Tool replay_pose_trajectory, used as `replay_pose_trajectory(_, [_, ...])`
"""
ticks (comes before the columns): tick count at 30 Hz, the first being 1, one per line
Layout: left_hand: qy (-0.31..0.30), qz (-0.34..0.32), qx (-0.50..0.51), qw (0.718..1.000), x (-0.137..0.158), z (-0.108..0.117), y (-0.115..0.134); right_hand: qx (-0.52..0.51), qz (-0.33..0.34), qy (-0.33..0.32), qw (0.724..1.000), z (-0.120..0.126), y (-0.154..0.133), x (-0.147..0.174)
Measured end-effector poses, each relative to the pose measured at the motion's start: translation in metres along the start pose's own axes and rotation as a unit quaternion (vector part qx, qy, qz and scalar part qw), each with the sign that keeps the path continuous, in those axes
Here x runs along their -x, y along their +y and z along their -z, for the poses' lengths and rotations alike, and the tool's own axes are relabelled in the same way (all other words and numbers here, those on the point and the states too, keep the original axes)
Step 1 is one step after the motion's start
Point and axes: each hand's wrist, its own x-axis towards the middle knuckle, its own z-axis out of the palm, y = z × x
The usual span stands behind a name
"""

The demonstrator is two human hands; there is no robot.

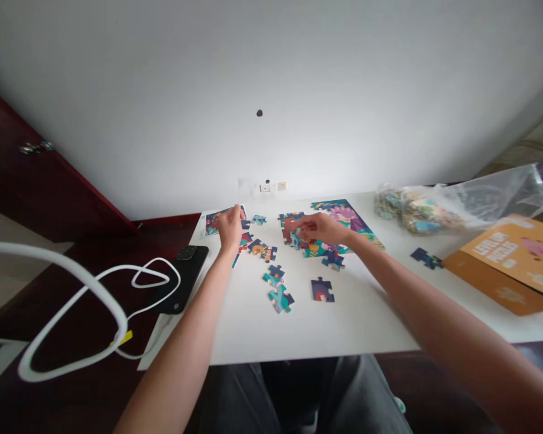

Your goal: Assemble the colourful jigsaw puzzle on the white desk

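Observation:
My right hand [322, 228] reaches over the partly joined jigsaw puzzle [345, 216], its fingertips pinched on a teal puzzle piece [295, 240] at the left side of the picture. Whether that piece is fitted in or held just above, I cannot tell. My left hand [230, 227] is closed beside the reference picture card [211, 223]; what its fingers hold, if anything, is hidden. Loose puzzle pieces [256, 247] lie just right of it, and a teal piece [281, 298] and a dark purple piece [322, 290] rest nearer to me.
At the right are an orange puzzle box [502, 259], a clear bag of pieces [428, 208] and a loose dark piece [426, 258]. A black phone [187, 274] lies at the table's left edge, near a white cable [79, 268]. The wall stands behind the table.

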Motion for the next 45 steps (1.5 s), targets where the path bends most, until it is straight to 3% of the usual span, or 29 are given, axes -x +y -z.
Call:
replay_pose_trajectory(5, [-0.032,-0.044,-0.023,0.998,0.006,-0.002,0.002,0.075,0.024,-0.005,0.997,-0.01,-0.008,0.001])
replay_pose_trajectory(11, [-0.054,-0.041,-0.028,0.997,0.009,-0.003,0.006,0.103,0.106,-0.026,0.989,-0.019,-0.014,0.001])
replay_pose_trajectory(13, [-0.054,-0.039,-0.028,0.997,0.009,-0.003,0.007,0.08,0.099,-0.034,0.991,-0.02,-0.015,0.002])
replay_pose_trajectory(18, [-0.037,-0.02,-0.023,0.999,0.008,-0.001,0.006,-0.061,0.034,-0.159,0.985,-0.018,-0.027,0.006])
replay_pose_trajectory(20, [-0.04,-0.022,-0.019,0.999,0.008,-0.002,0.006,-0.077,0.02,-0.171,0.982,-0.02,-0.032,0.007])
replay_pose_trajectory(27, [-0.096,-0.038,-0.021,0.994,0.011,-0.002,0.008,-0.125,0.037,-0.109,0.985,-0.062,-0.04,0.003])
replay_pose_trajectory(30, [-0.09,-0.036,-0.012,0.995,0.009,-0.001,0.007,-0.016,0.084,-0.041,0.995,-0.071,-0.039,0.002])
replay_pose_trajectory(33, [-0.079,-0.038,-0.01,0.996,0.008,-0.001,0.006,0.144,0.109,0.054,0.982,-0.062,-0.034,0.001])
replay_pose_trajectory(36, [-0.079,-0.035,-0.009,0.996,0.009,-0.001,0.007,0.182,0.083,0.114,0.973,-0.045,-0.027,0.0])
replay_pose_trajectory(41, [-0.065,-0.032,-0.007,0.997,0.008,0.0,0.009,0.19,0.043,0.141,0.971,-0.032,-0.021,0.0])
replay_pose_trajectory(45, [0.013,-0.012,0.014,1.0,0.0,0.005,0.006,0.201,0.098,0.127,0.966,-0.037,-0.019,-0.002])
